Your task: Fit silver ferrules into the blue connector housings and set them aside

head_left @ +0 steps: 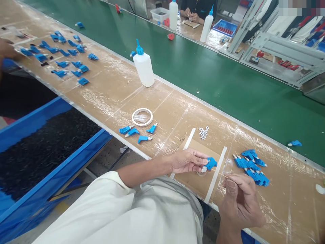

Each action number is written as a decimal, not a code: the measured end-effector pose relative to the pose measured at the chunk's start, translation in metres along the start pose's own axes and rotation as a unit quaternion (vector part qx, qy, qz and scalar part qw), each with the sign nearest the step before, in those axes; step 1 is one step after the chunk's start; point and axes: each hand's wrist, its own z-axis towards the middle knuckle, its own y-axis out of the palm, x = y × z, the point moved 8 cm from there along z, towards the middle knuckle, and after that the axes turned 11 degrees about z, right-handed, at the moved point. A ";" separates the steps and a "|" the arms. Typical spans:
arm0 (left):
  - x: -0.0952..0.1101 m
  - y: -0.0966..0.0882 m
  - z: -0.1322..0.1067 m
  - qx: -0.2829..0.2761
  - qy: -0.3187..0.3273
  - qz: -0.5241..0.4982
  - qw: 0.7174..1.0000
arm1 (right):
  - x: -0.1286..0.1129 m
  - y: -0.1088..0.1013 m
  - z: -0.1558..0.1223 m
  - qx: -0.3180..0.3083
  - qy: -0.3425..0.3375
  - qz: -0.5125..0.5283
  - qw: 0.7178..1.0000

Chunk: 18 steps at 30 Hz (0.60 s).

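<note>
My left hand (189, 160) pinches a small blue plastic part (210, 164) with a white tip, above a cardboard sheet (203, 150) taped to the bench. Between the thumb and fingers of my right hand (241, 198) is a thin wooden stick (220, 173), its far end close to the blue part; whether they touch I cannot tell. Beyond the cardboard lies a little heap of small white-grey pieces (203, 133). A cluster of similar blue parts (251, 166) sits to the right of my hands, and several more (138, 133) lie to the left near a white tape roll (142, 117).
A white bottle with a blue nozzle (144, 69) stands by the green conveyor belt (177, 64). More blue parts (58, 64) are scattered at the far left, near another person's hand (7, 49). A blue bin (54, 123) of black pieces stands below the bench edge. Someone works across the belt.
</note>
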 end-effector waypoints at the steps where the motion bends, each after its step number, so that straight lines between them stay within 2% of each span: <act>1: 0.000 0.000 0.000 0.000 0.000 0.000 1.000 | 0.001 0.001 -0.001 -0.006 0.000 -0.006 1.000; 12: 0.001 0.000 -0.001 -0.001 0.005 0.004 1.000 | 0.006 0.009 -0.005 -0.037 -0.003 -0.014 0.999; 18: -0.001 -0.001 -0.001 -0.001 0.002 0.008 1.000 | 0.003 0.009 -0.005 -0.039 -0.015 -0.065 0.997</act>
